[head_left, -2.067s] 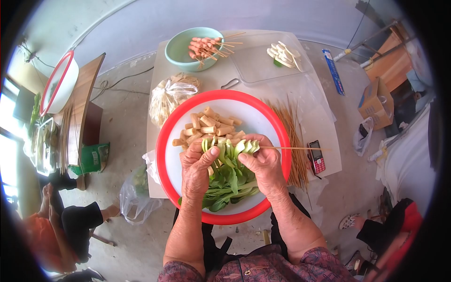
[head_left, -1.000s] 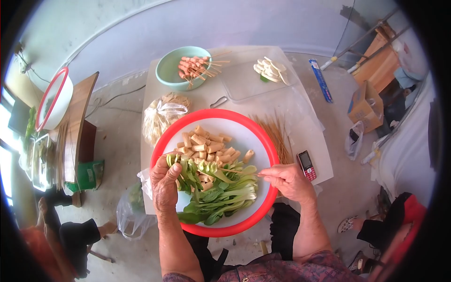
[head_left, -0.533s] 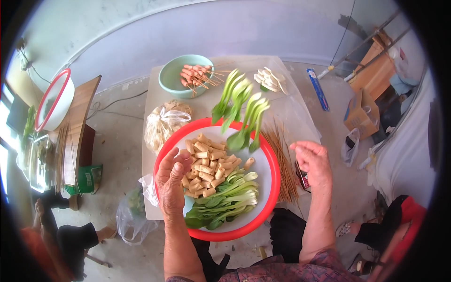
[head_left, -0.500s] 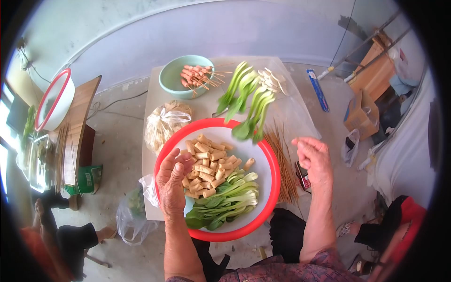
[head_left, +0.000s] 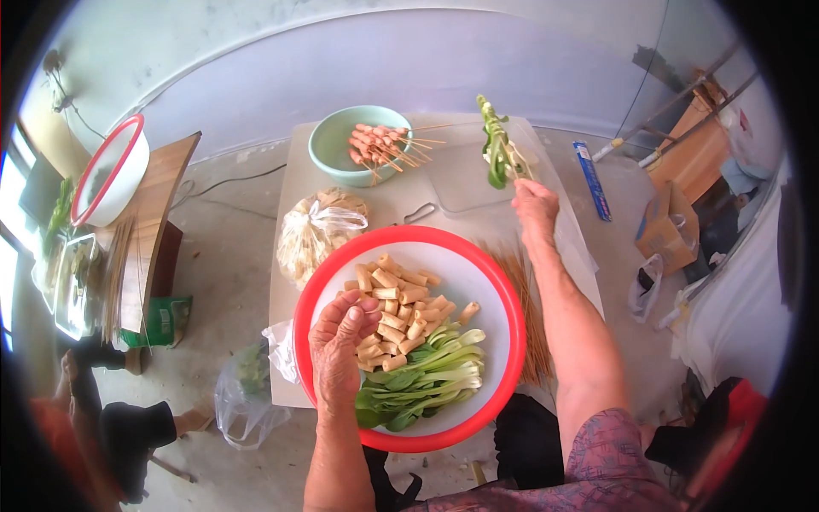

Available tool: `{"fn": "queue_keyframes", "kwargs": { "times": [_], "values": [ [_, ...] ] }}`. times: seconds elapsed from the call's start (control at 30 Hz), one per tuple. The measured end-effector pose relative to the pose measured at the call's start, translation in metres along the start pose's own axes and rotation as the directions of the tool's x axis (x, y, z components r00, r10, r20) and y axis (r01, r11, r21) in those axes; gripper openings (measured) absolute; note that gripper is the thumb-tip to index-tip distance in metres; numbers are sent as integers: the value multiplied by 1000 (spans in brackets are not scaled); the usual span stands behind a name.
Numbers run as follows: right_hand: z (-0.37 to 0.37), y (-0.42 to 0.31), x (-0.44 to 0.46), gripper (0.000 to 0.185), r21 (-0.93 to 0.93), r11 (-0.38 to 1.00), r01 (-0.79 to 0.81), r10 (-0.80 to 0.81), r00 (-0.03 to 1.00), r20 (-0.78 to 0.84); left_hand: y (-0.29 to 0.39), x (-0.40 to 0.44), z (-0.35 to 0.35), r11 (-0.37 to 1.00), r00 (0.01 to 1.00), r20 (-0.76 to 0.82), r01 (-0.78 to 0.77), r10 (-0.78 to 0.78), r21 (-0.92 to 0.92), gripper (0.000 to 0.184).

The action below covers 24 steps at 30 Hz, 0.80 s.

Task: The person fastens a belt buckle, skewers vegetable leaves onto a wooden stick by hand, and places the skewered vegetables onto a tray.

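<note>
My left hand [head_left: 341, 346] is over the left side of a white basin [head_left: 499, 341] with a red rim. Its fingers are curled toward the thumb; anything between them is too small to make out. Below it lie short tan tube-shaped pieces [head_left: 408, 299] and a pile of bok choy [head_left: 426, 375]. My right hand [head_left: 536, 205] reaches to the far right of the table. It is closed on thin sticks bearing a bundle of skewered bok choy [head_left: 495, 145], held above a clear tray [head_left: 465, 203].
Behind the basin is a pale green bowl [head_left: 324, 158] with pink skewered pieces [head_left: 375, 145]. A tied plastic bag [head_left: 320, 230] sits left of it. Bare wooden skewers [head_left: 525, 316] lie right of the basin. Other people's legs [head_left: 136, 435] show at both sides.
My right hand has moved forward, away from me. The bok choy, fanned out before, now appears as a narrow bundle farther right. My left hand's fingers have curled closer to the thumb.
</note>
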State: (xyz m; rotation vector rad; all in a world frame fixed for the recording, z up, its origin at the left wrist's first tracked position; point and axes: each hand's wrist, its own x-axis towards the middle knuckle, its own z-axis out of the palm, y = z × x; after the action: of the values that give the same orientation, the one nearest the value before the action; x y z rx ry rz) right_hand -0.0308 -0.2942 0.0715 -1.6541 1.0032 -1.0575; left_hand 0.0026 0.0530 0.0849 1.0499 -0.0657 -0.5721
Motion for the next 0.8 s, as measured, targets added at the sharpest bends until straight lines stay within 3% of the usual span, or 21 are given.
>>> {"fn": "queue_keyframes", "kwargs": {
  "times": [0.13,0.17,0.23,0.33,0.4,0.47,0.6,0.7,0.77,0.8],
  "values": [
    [55,52,3,18,-313,937,157,-165,986,2,-2,2,1,1000,1000,-2,16,-16,5,28],
    [63,64,3,18,-312,938,153,-160,987,3,-1,2,2,1000,1000,-4,25,-25,8,29],
    [86,66,-13,13,-239,970,38,-16,995,94,-2,3,4,999,1000,-10,18,-18,39,28],
    [92,51,-30,12,-304,950,67,-33,993,115,-2,3,5,998,1000,-3,10,-10,67,27],
    [95,69,-19,12,-293,956,-12,60,986,158,-1,3,5,998,1000,7,17,-18,65,27],
    [94,74,-13,13,-351,926,-139,223,952,211,0,2,6,998,1000,3,21,-21,65,27],
    [83,47,-23,12,-303,910,-284,370,886,281,-1,2,6,998,1000,6,22,-23,63,26],
    [80,54,-21,14,-328,924,-198,328,850,413,-1,2,6,997,999,4,33,-33,67,26],
    [75,50,-19,13,-534,844,44,300,786,540,-2,2,5,997,999,6,32,-32,72,26],
    [72,48,-21,13,-535,844,44,301,787,539,-2,2,5,997,999,9,30,-31,78,26]
  ]
}}
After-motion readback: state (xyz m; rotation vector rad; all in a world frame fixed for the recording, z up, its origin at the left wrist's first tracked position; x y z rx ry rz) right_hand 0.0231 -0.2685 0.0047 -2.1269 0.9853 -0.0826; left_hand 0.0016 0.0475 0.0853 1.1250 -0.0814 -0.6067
